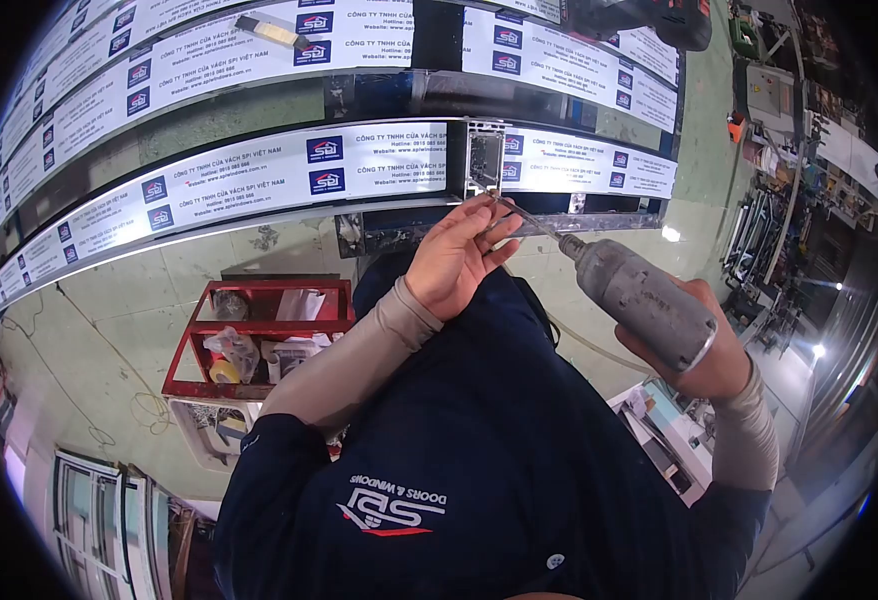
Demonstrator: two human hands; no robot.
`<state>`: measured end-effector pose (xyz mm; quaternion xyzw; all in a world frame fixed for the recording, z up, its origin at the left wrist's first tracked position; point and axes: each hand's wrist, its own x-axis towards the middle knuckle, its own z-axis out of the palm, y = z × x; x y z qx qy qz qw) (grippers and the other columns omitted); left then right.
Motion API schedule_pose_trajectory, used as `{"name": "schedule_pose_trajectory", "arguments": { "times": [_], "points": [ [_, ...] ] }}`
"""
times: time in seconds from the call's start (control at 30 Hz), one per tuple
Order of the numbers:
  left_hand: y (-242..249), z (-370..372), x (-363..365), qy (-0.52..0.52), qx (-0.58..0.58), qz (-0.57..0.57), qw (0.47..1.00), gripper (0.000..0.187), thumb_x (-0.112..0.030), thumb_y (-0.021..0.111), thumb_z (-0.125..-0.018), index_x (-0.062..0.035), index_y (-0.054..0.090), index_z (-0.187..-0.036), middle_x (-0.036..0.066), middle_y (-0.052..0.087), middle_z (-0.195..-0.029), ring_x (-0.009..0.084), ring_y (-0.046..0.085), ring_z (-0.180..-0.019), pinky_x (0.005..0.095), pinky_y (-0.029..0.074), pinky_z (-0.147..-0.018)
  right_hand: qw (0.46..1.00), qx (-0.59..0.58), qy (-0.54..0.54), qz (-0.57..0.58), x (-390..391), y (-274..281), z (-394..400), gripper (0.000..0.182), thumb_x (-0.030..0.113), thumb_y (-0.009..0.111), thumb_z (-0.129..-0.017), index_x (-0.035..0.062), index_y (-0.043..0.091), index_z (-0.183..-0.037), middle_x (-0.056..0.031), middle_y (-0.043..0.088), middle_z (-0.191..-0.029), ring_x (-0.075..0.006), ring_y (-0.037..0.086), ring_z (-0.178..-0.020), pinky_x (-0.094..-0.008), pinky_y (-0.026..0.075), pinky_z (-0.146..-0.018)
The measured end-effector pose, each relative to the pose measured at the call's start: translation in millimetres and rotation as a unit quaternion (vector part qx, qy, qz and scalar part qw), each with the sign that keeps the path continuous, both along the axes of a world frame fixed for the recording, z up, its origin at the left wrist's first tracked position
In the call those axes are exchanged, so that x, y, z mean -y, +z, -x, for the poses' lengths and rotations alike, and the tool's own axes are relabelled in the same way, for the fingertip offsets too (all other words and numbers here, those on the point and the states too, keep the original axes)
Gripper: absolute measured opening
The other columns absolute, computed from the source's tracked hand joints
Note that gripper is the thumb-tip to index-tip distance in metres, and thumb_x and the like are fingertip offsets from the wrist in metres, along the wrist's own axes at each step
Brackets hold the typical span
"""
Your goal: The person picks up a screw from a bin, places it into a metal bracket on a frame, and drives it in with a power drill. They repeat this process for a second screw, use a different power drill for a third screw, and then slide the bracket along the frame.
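While the right hand holds the drill on a slant, the left hand works by the tip of the bit, at the near edge of the open slot between the left bar and the right bar. From this, the step looks like lining up the bit, perhaps with a small fastener, at that edge; whether the tip has bitten in, or is even turning, I cannot tell. The next move calls for a steady tip and a true line along the bit, with fingertips kept clear of it before any power goes on. A slip sideways could mark the bar or nick a finger.

The right hand is closed round the drill's body, its palm behind and its fingers partly hidden, so the trigger finger can't be made out. The left hand is half open, palm partly turned up, thumb and forefinger drawn in near the tip, the other fingers loosely curled. Whether it pinches a screw or merely guides the bit is too small to tell. The drill sits to the right of the slot, its chuck pointing toward the left hand.
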<state>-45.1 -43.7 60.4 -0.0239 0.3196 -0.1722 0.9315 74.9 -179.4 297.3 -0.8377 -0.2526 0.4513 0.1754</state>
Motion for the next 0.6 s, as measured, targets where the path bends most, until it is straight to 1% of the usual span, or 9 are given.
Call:
{"name": "schedule_pose_trajectory", "arguments": {
  "times": [0.07,0.13,0.17,0.23,0.27,0.3,0.37,0.53,0.6],
  "points": [
    [0,0,0,0.007,-0.009,-0.004,1.0,0.025,-0.019,0.051,-0.1,-0.0063,0.052,-0.121,0.006,0.061,-0.116,0.0187,0.06,-0.109,0.0366,0.048,-0.095,0.999,-0.038,-0.002,0.002,0,-9,-6,0.029,0.009,0.071,-0.077,-0.0026,0.06,-0.102,-0.017,0.062,-0.082,-0.0387,0.063,-0.071,-0.0348,0.05,-0.066],
    [-1,5,-1,-0.028,-0.013,-0.006,1.0,0.023,-0.024,0.052,-0.099,-0.0068,0.056,-0.115,0.004,0.064,-0.106,0.017,0.062,-0.098,0.0336,0.05,-0.088,0.999,-0.043,0.001,0.003,-3,-22,-11,0.028,0.009,0.071,-0.077,-0.0022,0.06,-0.101,-0.0173,0.063,-0.083,-0.0394,0.062,-0.072,-0.0357,0.05,-0.066],
    [-1,8,0,-0.026,-0.014,-0.006,1.0,0.023,-0.024,0.052,-0.099,-0.0068,0.056,-0.115,0.004,0.064,-0.106,0.017,0.062,-0.098,0.0336,0.05,-0.088,0.999,-0.051,0.001,0.003,-5,-29,-13,0.027,0.009,0.071,-0.077,-0.0017,0.06,-0.1,-0.0175,0.063,-0.084,-0.04,0.061,-0.072,-0.0366,0.05,-0.066],
    [2,12,2,-0.068,0.023,-0.079,0.994,0.023,-0.028,0.053,-0.099,-0.0074,0.058,-0.109,0.003,0.064,-0.097,0.0144,0.062,-0.088,0.0302,0.05,-0.08,0.999,-0.025,0.038,-0.03,-11,-35,-18,0.028,0.009,0.071,-0.075,-0.0008,0.059,-0.099,-0.0181,0.063,-0.084,-0.0403,0.06,-0.074,-0.0383,0.049,-0.067],
    [4,13,3,-0.078,0.012,-0.091,0.993,0.023,-0.028,0.052,-0.099,-0.0073,0.058,-0.107,0.003,0.063,-0.096,0.0129,0.061,-0.084,0.0281,0.049,-0.077,0.998,-0.008,0.065,-0.025,-17,-32,-22,0.023,0.01,0.07,-0.079,-0.0006,0.06,-0.097,-0.0168,0.062,-0.084,-0.038,0.06,-0.072,-0.0381,0.048,-0.066],
    [3,15,4,-0.078,0.01,-0.089,0.993,0.023,-0.028,0.052,-0.099,-0.0073,0.058,-0.107,0.003,0.063,-0.096,0.0129,0.061,-0.084,0.0281,0.049,-0.077,0.996,0.007,0.088,-0.017,-19,-30,-22,0.019,0.012,0.07,-0.083,-0.0005,0.061,-0.094,-0.0155,0.062,-0.083,-0.0356,0.059,-0.07,-0.0378,0.047,-0.066],
    [0,15,7,-0.113,-0.015,-0.099,0.989,0.025,-0.029,0.053,-0.099,-0.0067,0.058,-0.108,0.003,0.064,-0.094,0.0125,0.061,-0.085,0.0276,0.049,-0.077,0.996,0.0,0.089,-0.015,-18,-31,-25,0.02,0.012,0.07,-0.083,-0.0006,0.061,-0.096,-0.0157,0.062,-0.083,-0.0359,0.059,-0.07,-0.0385,0.047,-0.066],
    [-5,17,5,-0.11,-0.015,-0.108,0.988,0.026,-0.03,0.053,-0.099,-0.0067,0.058,-0.108,0.003,0.064,-0.094,0.0122,0.061,-0.084,0.0275,0.049,-0.077,0.994,-0.009,0.113,-0.006,-17,-31,-28,0.024,0.012,0.071,-0.082,-0.0013,0.06,-0.099,-0.0163,0.063,-0.084,-0.0359,0.06,-0.07,-0.0389,0.048,-0.066],
    [-6,16,5,-0.107,-0.015,-0.108,0.988,0.026,-0.03,0.053,-0.099,-0.0066,0.058,-0.108,0.003,0.064,-0.094,0.0122,0.061,-0.084,0.0275,0.049,-0.077,0.994,-0.028,0.1,0.033,-19,-30,-30,0.027,0.011,0.071,-0.08,-0.0017,0.059,-0.102,-0.0168,0.064,-0.085,-0.036,0.061,-0.071,-0.0379,0.049,-0.067]
  ]
}}
